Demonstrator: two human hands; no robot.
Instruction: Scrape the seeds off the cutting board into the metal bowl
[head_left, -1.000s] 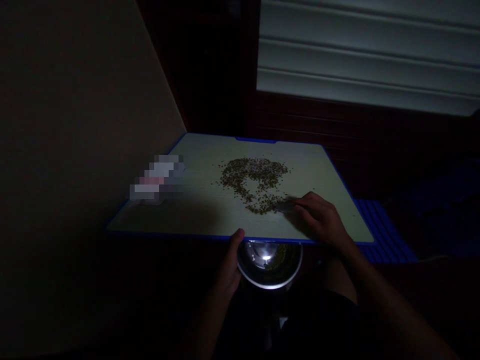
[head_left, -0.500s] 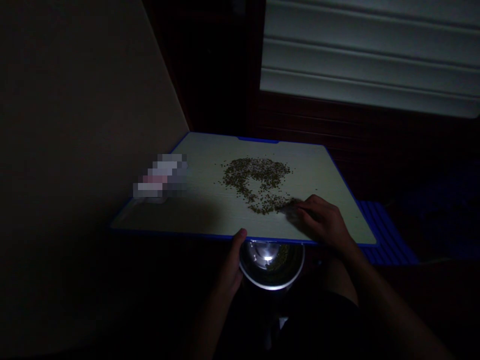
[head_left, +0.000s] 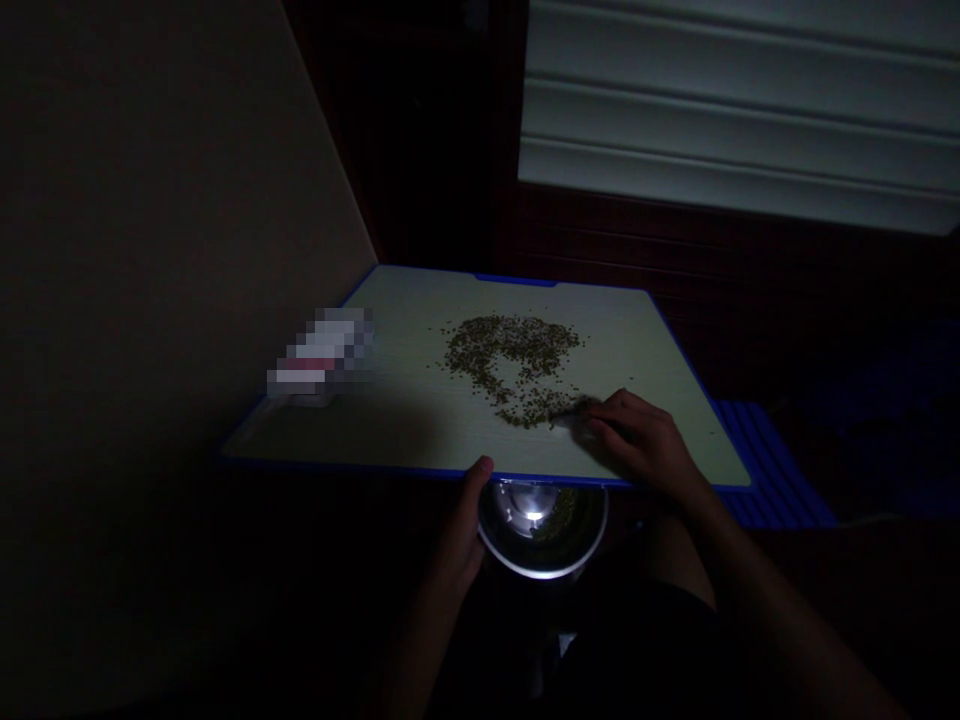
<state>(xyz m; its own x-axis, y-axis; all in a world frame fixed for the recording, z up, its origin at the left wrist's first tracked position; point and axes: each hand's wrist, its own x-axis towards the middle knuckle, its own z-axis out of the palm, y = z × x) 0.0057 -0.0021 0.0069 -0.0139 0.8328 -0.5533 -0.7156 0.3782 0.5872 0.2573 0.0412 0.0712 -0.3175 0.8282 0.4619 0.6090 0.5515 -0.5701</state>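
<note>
Small greenish-brown seeds or beans lie scattered in a rough ring on a pale board with a blue rim. Over the board's near right part, my right hand is closed in a pinch at the edge of the seeds. Whatever sits at its fingertips is too dark to make out. Just under the near edge is a shiny metal bowl with more seeds inside. My left hand is closed at the bowl's left side, its thumb up against the board's edge and its other fingers mostly hidden.
A blurred-out white and pink item rests on the board's left side. A plain wall or panel rises at the left. Pale slatted panels stand behind, and blue striped fabric lies at the right. The surroundings are dark.
My right hand has barely shifted at the near edge of the seeds, and a few seeds there lie slightly differently. My left hand, the bowl and the board look unmoved.
</note>
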